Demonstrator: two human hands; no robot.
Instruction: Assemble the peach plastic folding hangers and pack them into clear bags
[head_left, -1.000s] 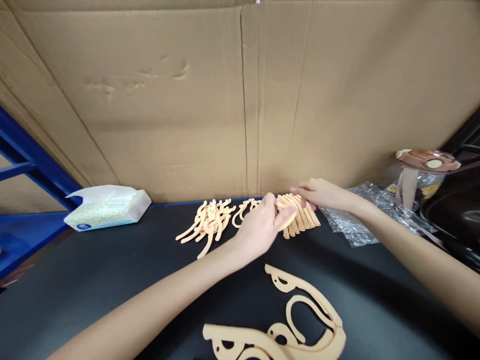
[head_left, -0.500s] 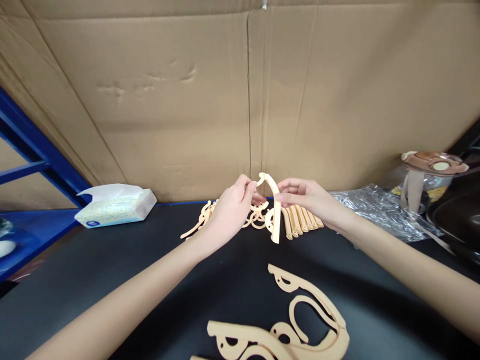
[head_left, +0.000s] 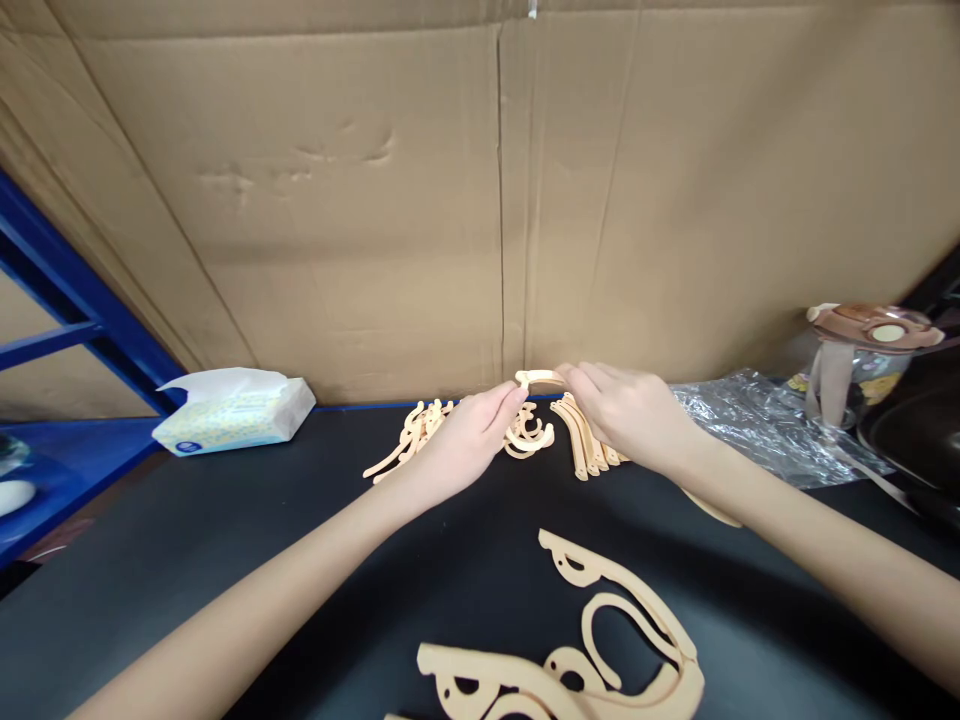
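Observation:
Near the back of the black table, my left hand (head_left: pixel 469 440) pinches a cream hook piece, its curved end showing below the fingers. My right hand (head_left: pixel 626 410) is wrapped round a cream curved arm piece (head_left: pixel 545 377), whose end meets the hook piece at the left fingertips. Most of the arm piece is hidden by the right hand. Behind the hands lie a pile of small cream parts (head_left: pixel 424 425), some curved hooks (head_left: pixel 531 422) and a row of cream arm pieces (head_left: pixel 585 440).
Joined cream hanger pieces (head_left: pixel 637 600) lie at the front of the table (head_left: pixel 360 620). A tissue pack (head_left: pixel 232 412) sits back left. Clear plastic wrap (head_left: pixel 757 420) and a brown-lidded bottle (head_left: pixel 862 360) are at right. Cardboard (head_left: pixel 337 200) stands behind.
The arm piece has swung from near upright to lying rightward under my right hand. That hand has turned over and closed round it; my left hand has shifted slightly.

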